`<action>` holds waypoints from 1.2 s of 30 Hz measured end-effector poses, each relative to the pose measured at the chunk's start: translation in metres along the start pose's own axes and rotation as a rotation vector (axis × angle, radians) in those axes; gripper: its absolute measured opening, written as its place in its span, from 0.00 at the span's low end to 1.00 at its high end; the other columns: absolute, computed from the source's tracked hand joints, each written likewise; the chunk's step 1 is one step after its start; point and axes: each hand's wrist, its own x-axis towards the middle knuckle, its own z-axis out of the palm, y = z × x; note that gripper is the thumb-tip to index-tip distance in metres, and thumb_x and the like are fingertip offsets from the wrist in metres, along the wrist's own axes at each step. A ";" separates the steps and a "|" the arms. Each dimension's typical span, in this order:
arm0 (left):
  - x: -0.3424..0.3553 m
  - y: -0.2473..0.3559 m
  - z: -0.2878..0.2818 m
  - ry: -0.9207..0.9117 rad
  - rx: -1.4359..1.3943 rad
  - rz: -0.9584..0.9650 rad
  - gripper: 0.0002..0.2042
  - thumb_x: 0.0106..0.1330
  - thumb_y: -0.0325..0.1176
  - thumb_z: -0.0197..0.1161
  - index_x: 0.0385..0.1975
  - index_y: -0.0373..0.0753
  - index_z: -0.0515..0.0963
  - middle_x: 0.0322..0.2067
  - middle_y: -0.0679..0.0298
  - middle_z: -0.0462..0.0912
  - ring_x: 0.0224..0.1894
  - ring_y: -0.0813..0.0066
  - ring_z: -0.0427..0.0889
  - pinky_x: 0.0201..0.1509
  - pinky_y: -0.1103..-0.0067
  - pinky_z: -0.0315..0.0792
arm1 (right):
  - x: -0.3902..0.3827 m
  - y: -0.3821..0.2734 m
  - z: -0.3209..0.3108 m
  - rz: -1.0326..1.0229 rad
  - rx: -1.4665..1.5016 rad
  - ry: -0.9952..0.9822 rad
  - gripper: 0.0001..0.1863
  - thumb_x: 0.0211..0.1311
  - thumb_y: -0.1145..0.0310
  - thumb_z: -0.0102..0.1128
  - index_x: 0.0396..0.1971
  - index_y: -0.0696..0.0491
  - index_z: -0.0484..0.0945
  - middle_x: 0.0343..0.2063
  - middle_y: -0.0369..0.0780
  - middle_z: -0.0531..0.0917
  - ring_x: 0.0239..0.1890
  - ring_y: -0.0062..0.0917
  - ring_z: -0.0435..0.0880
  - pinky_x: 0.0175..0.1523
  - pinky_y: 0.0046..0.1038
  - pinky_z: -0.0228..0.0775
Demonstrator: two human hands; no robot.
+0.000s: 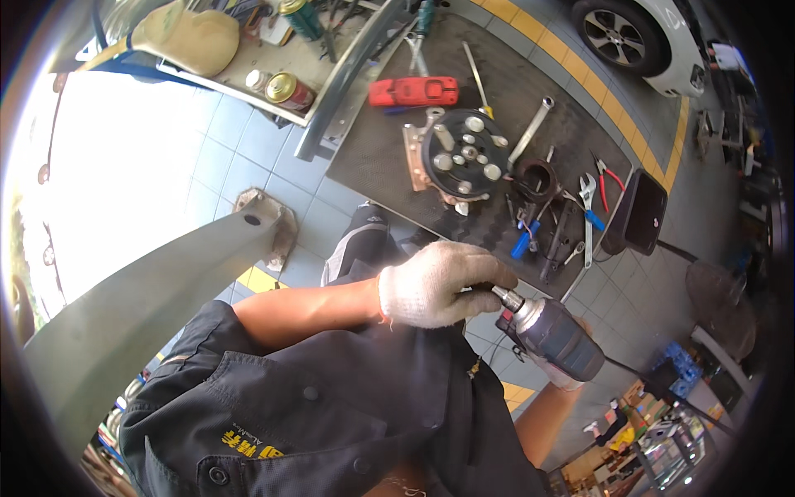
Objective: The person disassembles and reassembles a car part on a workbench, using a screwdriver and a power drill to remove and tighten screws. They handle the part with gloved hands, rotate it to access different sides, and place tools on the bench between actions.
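My right hand (563, 374), in a white glove, grips a dark grey impact wrench (566, 341) from beneath; the tool's body hides most of its fingers. A silver socket (507, 296) sits on the wrench's nose. My left hand (447, 286), also gloved, has thumb and fingers closed around the socket's tip. Beyond the hands, a black-rimmed pulley assembly (469, 156) with several round metal studs lies on a dark worktable (364, 157). Near it are a combination wrench (530, 130), a dark metal ring (536, 179), and a blue-handled screwdriver (524, 241).
Red-handled pliers (609, 186), an adjustable wrench (589, 217) and a black flat-topped object (644, 211) lie at the table's right. A red tool (414, 91) lies behind the pulley. Left stands a grey metal post (157, 282). A white car (662, 41) is far right.
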 end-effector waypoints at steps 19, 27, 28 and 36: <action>0.069 -0.024 -0.069 0.477 0.870 0.028 0.10 0.71 0.27 0.77 0.50 0.35 0.95 0.64 0.50 0.91 0.62 0.49 0.94 0.67 0.62 0.88 | 0.272 0.121 -0.059 -0.140 0.430 0.816 0.17 0.74 0.67 0.85 0.57 0.54 0.93 0.49 0.35 0.94 0.52 0.26 0.91 0.65 0.37 0.83; 0.073 0.019 -0.051 0.332 1.026 -0.421 0.53 0.55 0.54 0.90 0.83 0.43 0.73 0.77 0.40 0.77 0.71 0.40 0.88 0.76 0.54 0.85 | 0.336 0.167 -0.022 -0.419 0.391 0.836 0.16 0.70 0.73 0.83 0.55 0.58 0.94 0.45 0.38 0.96 0.44 0.29 0.93 0.57 0.38 0.87; 0.083 0.027 -0.047 0.262 1.164 -0.413 0.59 0.51 0.57 0.92 0.85 0.45 0.72 0.79 0.39 0.75 0.73 0.39 0.86 0.77 0.53 0.84 | 0.337 0.166 -0.023 -0.361 0.363 0.812 0.15 0.70 0.73 0.82 0.54 0.58 0.94 0.45 0.39 0.97 0.44 0.30 0.94 0.57 0.39 0.87; 0.126 0.033 -0.039 0.026 1.198 -0.587 0.57 0.51 0.62 0.90 0.84 0.51 0.75 0.70 0.37 0.80 0.73 0.28 0.83 0.73 0.46 0.85 | 0.350 0.164 -0.013 -0.322 0.083 0.981 0.16 0.68 0.63 0.83 0.50 0.56 0.96 0.43 0.45 0.98 0.47 0.41 0.98 0.58 0.44 0.88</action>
